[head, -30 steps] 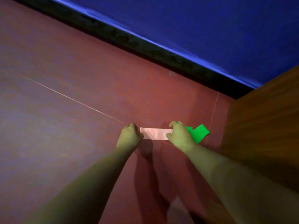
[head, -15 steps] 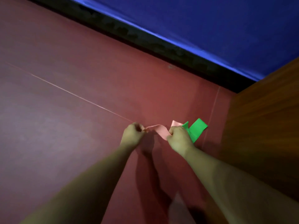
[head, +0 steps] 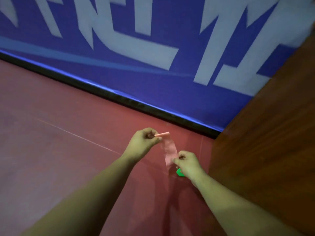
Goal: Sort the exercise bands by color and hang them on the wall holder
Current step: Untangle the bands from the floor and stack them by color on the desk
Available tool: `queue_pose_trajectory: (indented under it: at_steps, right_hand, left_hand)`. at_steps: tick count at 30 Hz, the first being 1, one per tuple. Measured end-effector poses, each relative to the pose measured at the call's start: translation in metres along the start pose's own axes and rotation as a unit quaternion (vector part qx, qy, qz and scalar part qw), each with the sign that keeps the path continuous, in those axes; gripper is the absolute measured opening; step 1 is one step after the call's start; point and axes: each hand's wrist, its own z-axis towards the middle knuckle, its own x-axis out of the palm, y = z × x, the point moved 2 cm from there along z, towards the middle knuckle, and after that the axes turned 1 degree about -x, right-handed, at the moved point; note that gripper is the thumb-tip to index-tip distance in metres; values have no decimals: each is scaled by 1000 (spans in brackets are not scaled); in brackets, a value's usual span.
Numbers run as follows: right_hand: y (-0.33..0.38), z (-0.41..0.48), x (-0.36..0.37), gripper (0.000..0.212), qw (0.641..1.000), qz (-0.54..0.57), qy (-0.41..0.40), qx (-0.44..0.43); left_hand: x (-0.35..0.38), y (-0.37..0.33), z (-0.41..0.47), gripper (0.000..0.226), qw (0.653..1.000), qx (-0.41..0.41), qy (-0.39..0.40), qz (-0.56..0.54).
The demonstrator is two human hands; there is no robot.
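Observation:
A pale pink exercise band (head: 168,149) is held in the air between both hands, above the red floor. My left hand (head: 144,143) pinches its upper end, and my right hand (head: 188,165) pinches its lower end. The band runs slanted from upper left to lower right. A green band (head: 180,172) lies on the floor, mostly hidden behind my right hand. No wall holder is in view.
The red floor (head: 59,159) meets a blue wall (head: 153,79) with large pale letters along a black baseboard (head: 119,97). A brown wooden panel (head: 265,142) stands close on the right, next to my right arm.
The pink band lay flat on the floor; both hands have lifted it into the air, the left end higher. The view tilted up, showing more of the wall.

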Motion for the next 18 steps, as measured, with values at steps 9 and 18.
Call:
queue_pose_trajectory:
  at_steps: [9,18]
  right_hand:
    - [128,-169,-113,8,987,40,-4,-155]
    - [233,-322,-228,15,946,55,-62,-314]
  left_hand:
    - [-25,-188,-124,8,988,110,1,-105]
    - [-22,-315,-234,7,976,213,24,-20]
